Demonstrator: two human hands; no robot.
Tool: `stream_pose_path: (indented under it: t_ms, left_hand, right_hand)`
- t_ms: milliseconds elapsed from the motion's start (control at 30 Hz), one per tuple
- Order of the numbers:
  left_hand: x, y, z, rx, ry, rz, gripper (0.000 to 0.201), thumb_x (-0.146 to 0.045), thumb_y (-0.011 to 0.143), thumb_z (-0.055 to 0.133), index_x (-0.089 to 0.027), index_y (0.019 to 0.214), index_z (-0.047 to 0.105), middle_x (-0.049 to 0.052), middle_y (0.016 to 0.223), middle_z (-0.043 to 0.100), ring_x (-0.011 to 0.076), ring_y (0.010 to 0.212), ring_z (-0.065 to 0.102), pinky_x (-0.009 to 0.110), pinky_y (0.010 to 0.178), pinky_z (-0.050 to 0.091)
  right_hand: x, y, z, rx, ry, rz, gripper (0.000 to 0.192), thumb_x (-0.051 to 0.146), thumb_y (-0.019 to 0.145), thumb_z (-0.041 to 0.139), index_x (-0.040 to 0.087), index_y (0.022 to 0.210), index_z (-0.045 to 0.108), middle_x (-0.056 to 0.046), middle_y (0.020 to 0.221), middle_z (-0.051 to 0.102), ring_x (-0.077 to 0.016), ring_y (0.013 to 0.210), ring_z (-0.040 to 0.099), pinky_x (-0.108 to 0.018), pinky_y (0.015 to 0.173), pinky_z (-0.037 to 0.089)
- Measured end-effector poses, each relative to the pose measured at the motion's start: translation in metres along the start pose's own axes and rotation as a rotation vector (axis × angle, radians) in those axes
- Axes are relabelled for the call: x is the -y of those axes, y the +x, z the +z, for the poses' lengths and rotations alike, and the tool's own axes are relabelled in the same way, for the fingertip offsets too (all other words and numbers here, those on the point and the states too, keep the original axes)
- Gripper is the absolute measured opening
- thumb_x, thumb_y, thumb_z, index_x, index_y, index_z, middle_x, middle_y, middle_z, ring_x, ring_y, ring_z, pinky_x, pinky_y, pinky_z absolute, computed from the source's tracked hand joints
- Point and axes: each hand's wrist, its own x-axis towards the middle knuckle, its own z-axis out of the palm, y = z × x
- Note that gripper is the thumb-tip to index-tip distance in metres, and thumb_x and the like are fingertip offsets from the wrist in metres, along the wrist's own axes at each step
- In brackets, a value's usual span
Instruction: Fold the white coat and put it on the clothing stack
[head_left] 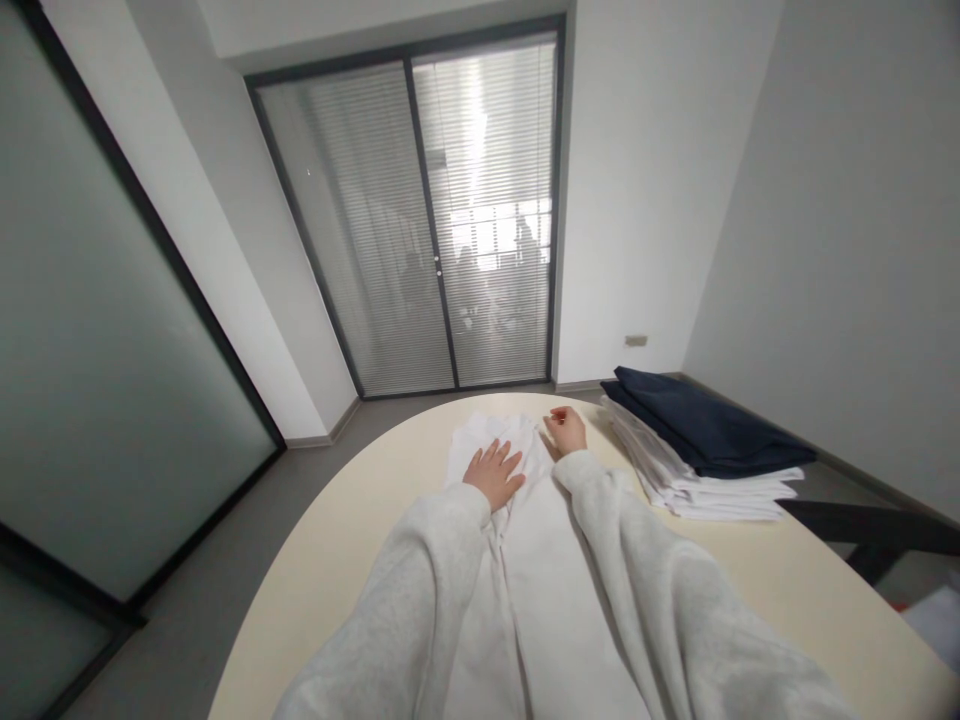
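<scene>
Fabric of a white garment point(555, 590) lies lengthwise down the middle of the tabletop point(337, 560), its near end running out of view. The left hand point(495, 474) is spread palm-down on its far part; the right hand point(566, 430) is curled at the far right edge, and whether it pinches cloth cannot be told. At right, white folded cloths point(712, 500) and navy folded cloth point(697, 420) are already stacked; this piece seems laid out but not yet compact, its far part still creased.
</scene>
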Motion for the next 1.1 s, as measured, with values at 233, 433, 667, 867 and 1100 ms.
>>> stream_pose_path:
  t_ms: [233,433,667,867,1100]
  left_hand:
    - [0.005,0.000,0.000,-0.014,-0.002,-0.146,0.064,-0.063,0.084,0.013,-0.032,0.138,0.025,-0.004,0.149,0.014,0.0236,0.136,0.004,0.051,0.107,0.012]
    - [0.013,0.001,0.002,-0.054,-0.010,-0.249,0.065,-0.064,0.083,0.010,-0.034,0.138,0.025,-0.004,0.147,0.020,0.0256,0.135,0.011,0.052,0.106,0.014]
    - [0.013,0.002,0.006,-0.053,-0.002,-0.247,0.067,-0.065,0.082,0.009,-0.033,0.139,0.023,-0.004,0.148,0.019,0.0252,0.136,0.010,0.052,0.106,0.013]
    - [0.013,0.002,0.004,-0.042,-0.008,-0.251,0.064,-0.063,0.083,0.012,-0.033,0.139,0.022,-0.004,0.148,0.018,0.0250,0.136,0.009,0.051,0.107,0.013]
    - [0.011,-0.003,-0.005,-0.062,-0.016,-0.231,0.059,-0.055,0.087,0.014,-0.030,0.140,0.020,-0.002,0.149,0.015,0.0212,0.136,0.008,0.049,0.107,0.015]
  right_hand:
    - [0.018,-0.024,0.000,0.296,-0.524,-0.092,0.028,0.019,0.072,0.055,0.021,0.100,0.059,-0.005,0.085,0.066,-0.0159,0.081,0.060,-0.023,0.069,0.040]
    - [0.027,-0.032,0.002,0.293,-0.636,-0.122,0.033,0.021,0.081,0.046,0.021,0.113,0.054,-0.012,0.094,0.063,-0.0215,0.087,0.057,-0.029,0.072,0.039]
    - [0.030,-0.045,0.007,0.267,-0.808,-0.193,0.048,0.018,0.080,0.045,0.023,0.128,0.042,-0.016,0.107,0.051,-0.0281,0.102,0.046,-0.038,0.081,0.036]
    - [0.034,-0.045,0.001,0.057,-0.727,-0.319,0.062,0.014,0.074,0.046,0.010,0.135,0.032,-0.019,0.131,0.038,-0.0285,0.119,0.033,-0.042,0.093,0.031]
    - [0.021,-0.049,0.001,0.588,-0.697,-0.578,0.047,0.035,0.086,0.033,0.024,0.131,0.041,-0.003,0.143,0.032,-0.0191,0.133,0.020,-0.048,0.105,0.014]
